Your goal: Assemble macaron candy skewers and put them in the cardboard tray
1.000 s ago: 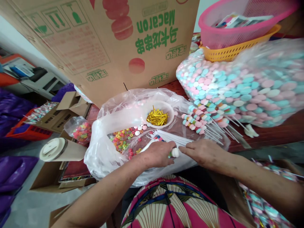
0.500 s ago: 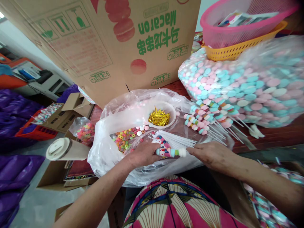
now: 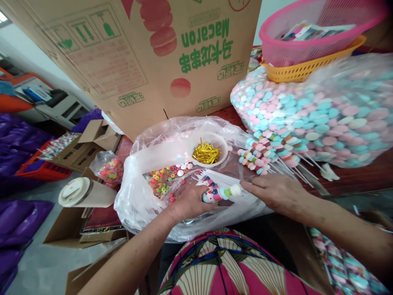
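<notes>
The left hand (image 3: 192,205) has its fingers clamped on a row of candies (image 3: 227,192), which it holds above the plastic sheet (image 3: 135,166) in front of the person's body. The row points to the right and slants slightly upward; its white end sticks out past a printed wrapper (image 3: 213,193), and the rest runs into the hand. The right hand (image 3: 272,191) lies palm down with its fingers stretched toward the left, the tips at the right ends of the white sticks (image 3: 225,178). Whether those fingers pinch a stick, I cannot tell.

The white sticks lie in a loose bundle just beyond the row. Behind them, a white bowl (image 3: 226,154) holds gold ties (image 3: 206,152). Ring candies (image 3: 159,179) are scattered to the left of the bowl, near the left hand. Past the right hand, candy skewers (image 3: 260,151) lie in a pile against a large clear bag (image 3: 307,114) full of pink, blue and white candies. A yellow basket (image 3: 313,67) rests on that bag, with a pink basket (image 3: 287,51) on top. A big cardboard box (image 3: 159,86) stands at the back of the red counter (image 3: 353,178).
</notes>
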`<state>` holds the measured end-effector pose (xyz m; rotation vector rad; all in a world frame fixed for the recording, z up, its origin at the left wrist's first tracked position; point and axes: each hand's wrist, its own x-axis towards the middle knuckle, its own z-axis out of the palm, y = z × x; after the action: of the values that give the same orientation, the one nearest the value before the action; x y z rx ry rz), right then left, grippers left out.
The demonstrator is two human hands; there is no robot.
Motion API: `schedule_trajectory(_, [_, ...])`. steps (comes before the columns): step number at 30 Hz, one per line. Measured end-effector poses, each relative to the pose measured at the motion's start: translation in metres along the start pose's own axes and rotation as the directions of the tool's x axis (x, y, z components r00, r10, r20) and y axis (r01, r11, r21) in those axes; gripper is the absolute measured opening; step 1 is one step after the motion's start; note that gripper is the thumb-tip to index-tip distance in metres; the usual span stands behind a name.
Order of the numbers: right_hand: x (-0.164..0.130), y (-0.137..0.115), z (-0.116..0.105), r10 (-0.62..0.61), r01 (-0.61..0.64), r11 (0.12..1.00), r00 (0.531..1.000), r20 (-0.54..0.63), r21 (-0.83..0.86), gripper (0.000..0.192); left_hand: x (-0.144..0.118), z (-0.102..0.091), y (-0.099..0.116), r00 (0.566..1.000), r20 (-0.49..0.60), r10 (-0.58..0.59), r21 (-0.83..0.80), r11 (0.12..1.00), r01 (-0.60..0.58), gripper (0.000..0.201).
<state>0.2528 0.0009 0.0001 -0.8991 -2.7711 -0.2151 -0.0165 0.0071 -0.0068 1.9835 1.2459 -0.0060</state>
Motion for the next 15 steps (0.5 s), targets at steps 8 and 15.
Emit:
schedule_trajectory(8, [0.013, 0.01, -0.021, -0.209, 0.205, 0.967, 0.978, -0.013, -0.148, 0.029, 0.001, -0.017, 0.005, 0.969, 0.234, 0.077, -0.236, 0.972, -0.02, 0.04])
schedule_trajectory(15, [0.009, 0.014, -0.021, -0.231, 0.221, 0.966, 0.971, -0.066, -0.134, 0.035, 0.002, -0.018, 0.009, 0.952, 0.259, 0.163, -0.231, 0.968, -0.103, 0.037])
